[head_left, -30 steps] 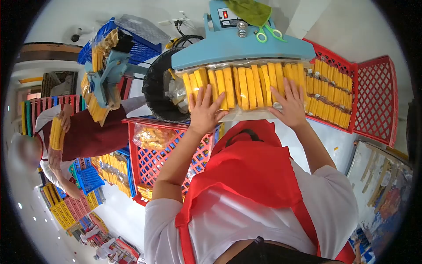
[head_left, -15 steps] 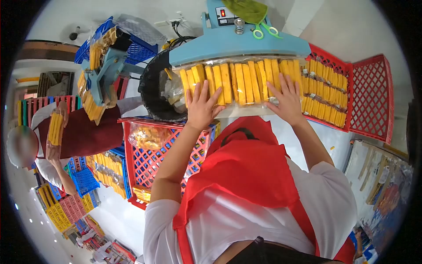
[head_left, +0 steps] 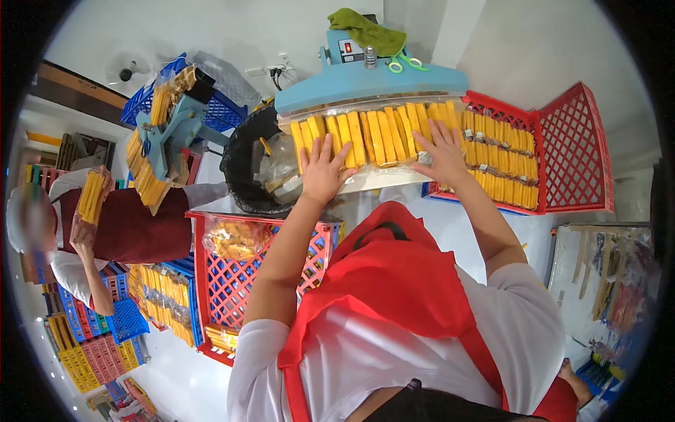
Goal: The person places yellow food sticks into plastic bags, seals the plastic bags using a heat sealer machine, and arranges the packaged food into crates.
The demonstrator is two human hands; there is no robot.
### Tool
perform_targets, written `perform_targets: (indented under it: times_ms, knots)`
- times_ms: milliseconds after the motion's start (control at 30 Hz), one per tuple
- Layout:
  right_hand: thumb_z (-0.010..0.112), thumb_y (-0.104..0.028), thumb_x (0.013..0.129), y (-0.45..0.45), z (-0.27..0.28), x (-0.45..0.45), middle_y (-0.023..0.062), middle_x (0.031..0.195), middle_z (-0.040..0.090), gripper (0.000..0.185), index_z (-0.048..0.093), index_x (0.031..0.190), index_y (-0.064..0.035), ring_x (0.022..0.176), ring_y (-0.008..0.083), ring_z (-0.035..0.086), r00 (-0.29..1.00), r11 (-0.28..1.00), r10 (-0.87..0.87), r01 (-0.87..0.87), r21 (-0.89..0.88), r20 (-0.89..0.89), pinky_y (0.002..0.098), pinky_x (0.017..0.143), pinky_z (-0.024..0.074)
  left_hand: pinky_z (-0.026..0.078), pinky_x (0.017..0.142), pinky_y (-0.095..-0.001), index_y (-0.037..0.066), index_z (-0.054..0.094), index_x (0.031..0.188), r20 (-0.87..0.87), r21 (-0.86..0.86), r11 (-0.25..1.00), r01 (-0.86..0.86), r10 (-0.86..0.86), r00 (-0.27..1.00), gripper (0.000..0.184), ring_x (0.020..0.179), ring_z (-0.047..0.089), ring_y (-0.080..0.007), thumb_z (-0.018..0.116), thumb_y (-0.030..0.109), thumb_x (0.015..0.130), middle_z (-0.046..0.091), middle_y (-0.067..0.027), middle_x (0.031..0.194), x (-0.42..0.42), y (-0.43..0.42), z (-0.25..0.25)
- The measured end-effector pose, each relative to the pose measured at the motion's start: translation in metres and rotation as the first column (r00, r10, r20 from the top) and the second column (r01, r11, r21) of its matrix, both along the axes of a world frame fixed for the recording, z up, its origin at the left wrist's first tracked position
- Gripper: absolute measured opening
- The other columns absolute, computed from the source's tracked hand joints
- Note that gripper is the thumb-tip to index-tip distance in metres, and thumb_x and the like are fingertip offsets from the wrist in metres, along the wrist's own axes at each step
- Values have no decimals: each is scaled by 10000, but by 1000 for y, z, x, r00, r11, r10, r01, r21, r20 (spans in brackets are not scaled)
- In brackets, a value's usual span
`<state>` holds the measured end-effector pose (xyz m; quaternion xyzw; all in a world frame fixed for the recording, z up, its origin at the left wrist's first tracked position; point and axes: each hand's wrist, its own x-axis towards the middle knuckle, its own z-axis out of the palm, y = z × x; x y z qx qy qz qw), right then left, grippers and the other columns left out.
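Clear plastic packs of yellow sticks (head_left: 380, 135) lie side by side along the front of a light blue bar sealer (head_left: 373, 88), their upper edges at its long bar. My left hand (head_left: 325, 171) rests flat with fingers spread over the left packs. On the right packs lies my right hand (head_left: 443, 156), likewise flat and spread. Neither hand is closed around anything. Green-handled scissors (head_left: 408, 64), a small metal cylinder (head_left: 370, 58) and a green cloth (head_left: 365, 32) sit on top of the sealer.
At right stands a red crate (head_left: 543, 151) with rows of filled packs. A black-lined bin (head_left: 235, 165) is left of the sealer, and another red crate (head_left: 199, 274) stands below it. Further left, a co-worker (head_left: 126, 218) holds a pack (head_left: 91, 200) near a second blue sealer (head_left: 176, 133).
The camera view has shifted slightly, so the sealer and right crate appear further left. Both my hands stay spread on the packs. The co-worker still holds a pack.
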<state>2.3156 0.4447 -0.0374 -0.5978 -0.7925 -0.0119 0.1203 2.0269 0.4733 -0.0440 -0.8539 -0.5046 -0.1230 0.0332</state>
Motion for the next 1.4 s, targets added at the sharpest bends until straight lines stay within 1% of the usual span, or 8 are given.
perform_targets:
  times_ms: [133,333,767,1167,1200,1267,1367,1400]
  knots:
    - [558,-623,610,-6,10,-16,181,1342,218,858,307,1292,-168,1258,332,152,991,994,-89,94,-56,98,536,987,66,201,934,-553,292,406,1224,3,19,1000,5,-5,1000,563,1183,298,-337,524,500,715,321,-124,1299,-1,-2,0]
    - [584,-596,607,2,7,-33,179,1334,227,885,315,1273,-78,1250,325,170,981,980,-186,189,-60,52,516,987,106,199,936,-553,296,413,1219,-7,33,999,4,-3,1000,556,1183,303,-337,508,519,719,319,-123,1302,-2,0,-3]
    - [568,-615,600,7,0,-28,188,1324,247,878,346,1253,-72,1228,344,211,987,987,-159,159,-11,-5,534,972,135,197,936,-555,295,428,1206,10,10,1000,12,-12,1000,559,1182,306,-334,517,524,704,321,-121,1300,0,0,-1]
    - [625,-534,602,14,9,-34,203,1301,282,834,375,1226,-40,1211,363,239,992,992,-115,112,-66,-53,544,947,151,179,941,-567,307,392,1223,73,-64,998,14,-9,997,566,1197,287,-340,502,521,711,314,-122,1307,-6,3,-2]
    - [631,-518,608,14,13,-35,204,1301,284,823,375,1225,-38,1212,364,237,992,990,-103,95,-108,-73,539,949,154,179,941,-567,307,392,1223,66,-65,997,-52,56,996,566,1197,287,-340,502,521,711,314,-122,1307,-6,3,-5]
    - [640,-482,625,19,8,-25,201,1304,281,786,378,1225,-46,1212,366,239,998,1000,26,-27,-15,-63,528,954,165,172,942,-573,308,398,1217,135,-56,998,14,-7,991,576,1210,266,-336,509,531,698,310,-119,1309,-7,3,-10]
    - [650,-405,655,53,29,-38,194,1292,303,699,407,1204,-46,1200,371,259,972,976,215,-217,-8,-96,494,961,194,190,938,-560,326,380,1224,186,-18,1000,18,-14,982,620,1205,276,-321,539,537,664,297,-101,1319,-12,0,-11]
    - [641,-361,679,69,28,-44,191,1280,323,640,424,1189,-42,1192,372,272,951,966,256,-257,17,-175,478,961,208,187,940,-562,326,377,1224,216,-5,1000,23,-22,976,627,1205,275,-322,540,540,658,298,-101,1318,-12,0,-12]
